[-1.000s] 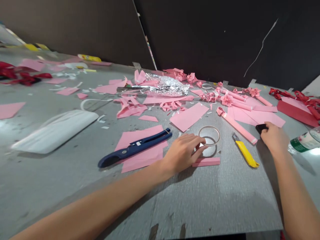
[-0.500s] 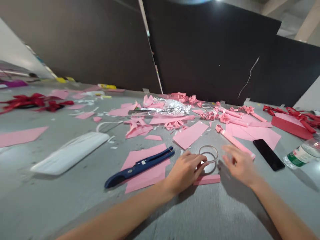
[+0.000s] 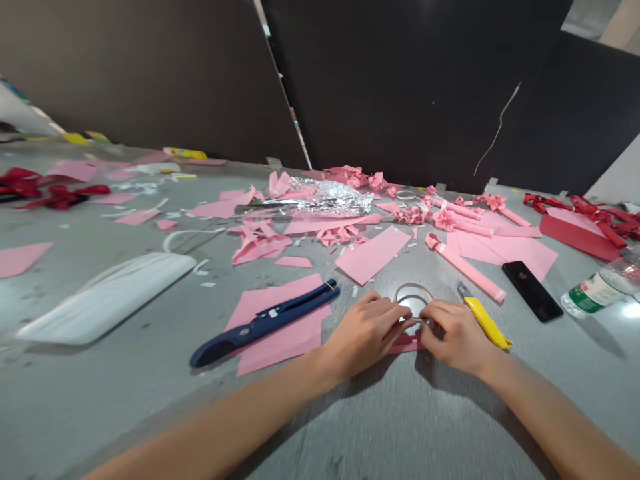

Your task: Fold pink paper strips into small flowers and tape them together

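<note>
A narrow, ring-shaped roll of tape [image 3: 414, 287] is tilted up between my hands, its far rim showing. My left hand [image 3: 369, 331] pinches its near edge between thumb and fingers. From the other side, my right hand [image 3: 453, 333] has its thumb and fingertips closed on the same edge, close to the left fingertips. Beneath the fingers lies a folded pink paper strip [image 3: 404, 345], partly covered. A yellow utility knife [image 3: 487, 325] rests just beyond my right hand. To the left, dark blue long-handled scissors [image 3: 265, 323] lie on pink paper sheets [image 3: 300, 337].
A white mask-like pouch [image 3: 110, 297] lies at the left. Pink scraps, paper flowers [image 3: 445, 219] and crumpled foil [image 3: 335, 199] cover the back. A rolled pink tube [image 3: 470, 270], black phone [image 3: 533, 291] and water bottle [image 3: 597, 291] lie on the right. A black panel stands behind.
My right hand has moved left and in, closing onto the tape roll's near edge beside my left fingers. The yellow knife, hidden before, now shows. The view has shifted slightly.
</note>
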{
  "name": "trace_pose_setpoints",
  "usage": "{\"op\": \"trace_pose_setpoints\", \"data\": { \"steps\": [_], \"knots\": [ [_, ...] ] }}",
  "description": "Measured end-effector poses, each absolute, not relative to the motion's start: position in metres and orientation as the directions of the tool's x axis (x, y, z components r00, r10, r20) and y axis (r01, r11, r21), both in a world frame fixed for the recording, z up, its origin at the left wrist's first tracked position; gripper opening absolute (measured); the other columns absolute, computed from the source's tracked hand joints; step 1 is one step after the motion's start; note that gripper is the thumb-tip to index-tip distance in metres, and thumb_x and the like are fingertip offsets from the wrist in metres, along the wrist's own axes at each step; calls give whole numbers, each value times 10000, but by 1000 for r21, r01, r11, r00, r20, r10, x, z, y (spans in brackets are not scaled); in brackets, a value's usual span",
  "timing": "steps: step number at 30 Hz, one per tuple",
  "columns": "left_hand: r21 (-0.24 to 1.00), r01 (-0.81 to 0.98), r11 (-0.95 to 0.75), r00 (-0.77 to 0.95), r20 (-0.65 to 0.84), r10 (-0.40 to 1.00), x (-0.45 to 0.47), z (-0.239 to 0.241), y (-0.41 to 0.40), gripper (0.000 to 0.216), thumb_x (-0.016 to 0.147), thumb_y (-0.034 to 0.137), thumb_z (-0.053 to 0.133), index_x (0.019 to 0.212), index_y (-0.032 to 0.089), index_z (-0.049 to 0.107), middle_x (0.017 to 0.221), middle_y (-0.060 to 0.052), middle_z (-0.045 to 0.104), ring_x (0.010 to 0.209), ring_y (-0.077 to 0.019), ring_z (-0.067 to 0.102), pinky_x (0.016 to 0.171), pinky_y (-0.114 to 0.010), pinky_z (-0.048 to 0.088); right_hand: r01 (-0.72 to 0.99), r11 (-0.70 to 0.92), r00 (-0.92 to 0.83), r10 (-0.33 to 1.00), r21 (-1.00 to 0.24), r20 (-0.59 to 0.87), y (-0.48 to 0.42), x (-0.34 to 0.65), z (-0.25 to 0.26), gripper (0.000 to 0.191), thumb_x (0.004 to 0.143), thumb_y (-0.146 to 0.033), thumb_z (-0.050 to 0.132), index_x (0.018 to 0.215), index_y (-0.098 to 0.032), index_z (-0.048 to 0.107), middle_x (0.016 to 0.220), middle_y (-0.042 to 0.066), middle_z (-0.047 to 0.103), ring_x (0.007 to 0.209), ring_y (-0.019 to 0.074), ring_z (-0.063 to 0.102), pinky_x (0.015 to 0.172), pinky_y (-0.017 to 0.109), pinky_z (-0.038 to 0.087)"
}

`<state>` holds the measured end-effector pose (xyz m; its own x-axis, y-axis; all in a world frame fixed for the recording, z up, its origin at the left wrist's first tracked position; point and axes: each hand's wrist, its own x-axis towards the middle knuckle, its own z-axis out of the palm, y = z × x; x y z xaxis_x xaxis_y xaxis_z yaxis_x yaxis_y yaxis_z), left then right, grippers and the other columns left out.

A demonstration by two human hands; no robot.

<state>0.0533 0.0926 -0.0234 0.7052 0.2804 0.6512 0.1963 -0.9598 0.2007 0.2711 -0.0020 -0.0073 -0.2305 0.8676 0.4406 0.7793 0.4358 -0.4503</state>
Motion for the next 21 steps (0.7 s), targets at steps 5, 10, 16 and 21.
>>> {"op": "trace_pose_setpoints", "data": {
  "steps": [5,10,16,21],
  "knots": [
    [196,195,-961,708,650,276,54,-22,91,270,1205,289,469,1031,196,652,781,9,742,697,-166,712,747,-338,452,785,434,-237,870,-442,432,-4,272,-8,197,860,-44,584,911,-205,686,836,48,740,748,216,692,685,329,486],
    [213,216,-953,696,651,303,54,-24,92,294,1212,359,471,1051,197,656,808,-3,761,742,-176,740,772,-337,468,762,406,-224,896,-504,384,-6,273,-2,126,1001,-149,601,932,-214,685,853,50,734,772,223,692,716,343,499],
    [238,199,-950,700,644,308,54,-26,92,271,1203,352,493,1074,189,667,821,-13,764,768,-184,743,788,-342,462,762,398,-205,896,-510,393,-6,274,-5,192,962,-87,569,955,-231,696,877,57,759,804,234,717,733,351,523],
    [244,190,-951,698,648,305,54,-24,92,274,1207,346,481,1074,188,663,821,-7,758,766,-185,734,802,-340,453,761,382,-185,903,-525,388,-6,270,-3,155,1039,-176,590,912,-230,659,827,43,723,747,220,685,702,350,495]
  ]
}}
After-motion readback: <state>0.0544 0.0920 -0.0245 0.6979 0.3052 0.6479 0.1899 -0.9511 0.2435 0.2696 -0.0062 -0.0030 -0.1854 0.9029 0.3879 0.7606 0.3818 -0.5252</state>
